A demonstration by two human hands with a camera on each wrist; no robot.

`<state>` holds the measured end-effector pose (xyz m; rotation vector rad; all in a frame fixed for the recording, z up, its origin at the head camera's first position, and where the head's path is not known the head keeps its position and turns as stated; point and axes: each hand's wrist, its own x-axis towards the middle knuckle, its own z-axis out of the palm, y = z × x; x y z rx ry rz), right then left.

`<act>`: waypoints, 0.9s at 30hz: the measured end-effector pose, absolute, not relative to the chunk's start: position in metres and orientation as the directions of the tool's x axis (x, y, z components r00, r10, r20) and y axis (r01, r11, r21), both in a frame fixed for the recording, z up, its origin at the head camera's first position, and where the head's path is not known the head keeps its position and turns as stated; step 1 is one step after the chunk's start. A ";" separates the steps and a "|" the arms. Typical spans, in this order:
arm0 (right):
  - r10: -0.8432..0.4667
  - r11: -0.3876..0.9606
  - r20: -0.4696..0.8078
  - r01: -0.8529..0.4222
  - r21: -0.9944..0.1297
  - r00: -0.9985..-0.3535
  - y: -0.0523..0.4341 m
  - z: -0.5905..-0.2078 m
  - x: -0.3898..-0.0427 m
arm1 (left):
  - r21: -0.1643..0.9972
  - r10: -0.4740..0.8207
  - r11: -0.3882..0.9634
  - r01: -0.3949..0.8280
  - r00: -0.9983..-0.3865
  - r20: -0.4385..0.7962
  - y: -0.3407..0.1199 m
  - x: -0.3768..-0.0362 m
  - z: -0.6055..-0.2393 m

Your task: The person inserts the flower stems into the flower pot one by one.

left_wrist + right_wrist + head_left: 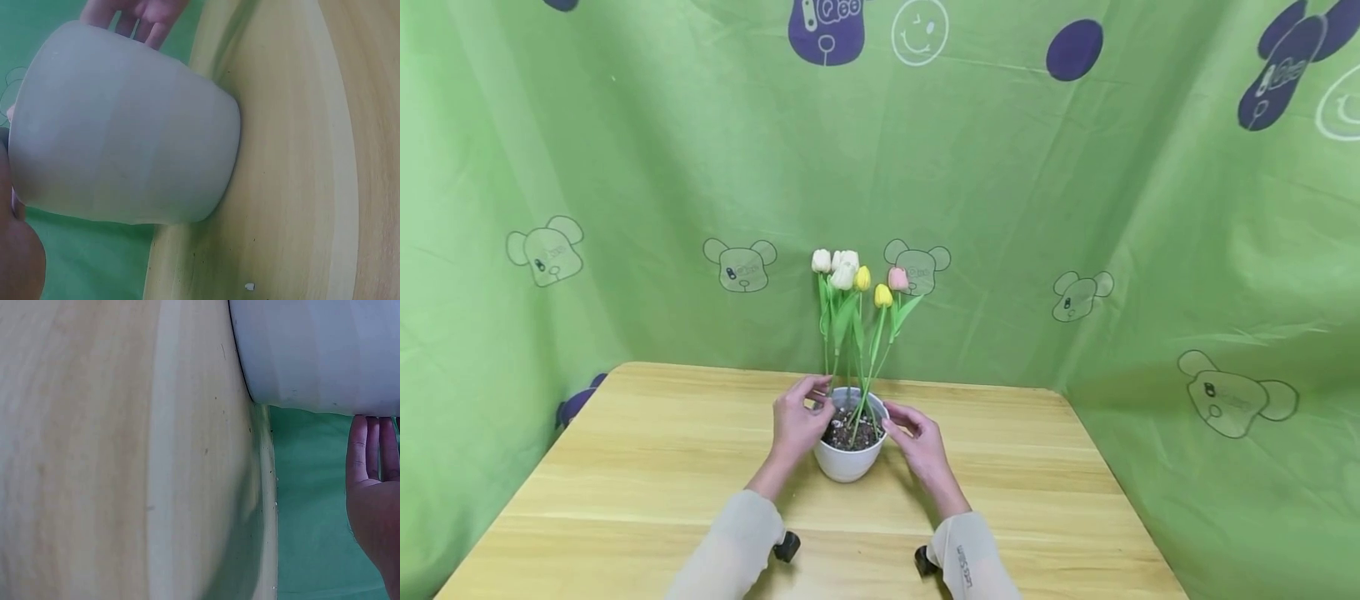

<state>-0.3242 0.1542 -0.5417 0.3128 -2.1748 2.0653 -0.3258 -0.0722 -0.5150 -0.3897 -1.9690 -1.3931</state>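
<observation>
A white flower pot (848, 464) of dark, speckled soil (842, 433) stands on the table. From it rise artificial tulips: several white tulips (843, 276), two yellow tulips (883, 296) and a pink tulip (898, 278). At the pot's left rim, my left hand (797, 419) has thumb and index fingertips together on a white tulip's green stem. My right hand (923, 450) rests against the pot's right side, thumb near the rim. In the right wrist view, its fairly straight fingers (357, 450) touch the pot wall. The lower stem ends on the left are hidden by my left hand.
The pot stands near the back of the wooden table (647, 467). A green curtain (700, 167) with printed bear heads hangs behind and around it. Small crumbs and a pale bit (250, 286) lie on the table beside the pot.
</observation>
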 end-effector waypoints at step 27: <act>-0.057 0.054 0.237 -0.240 -0.969 -0.970 0.153 -0.542 -0.324 | 0.758 -0.129 0.327 0.564 -0.769 0.627 -0.079 -0.324 -0.516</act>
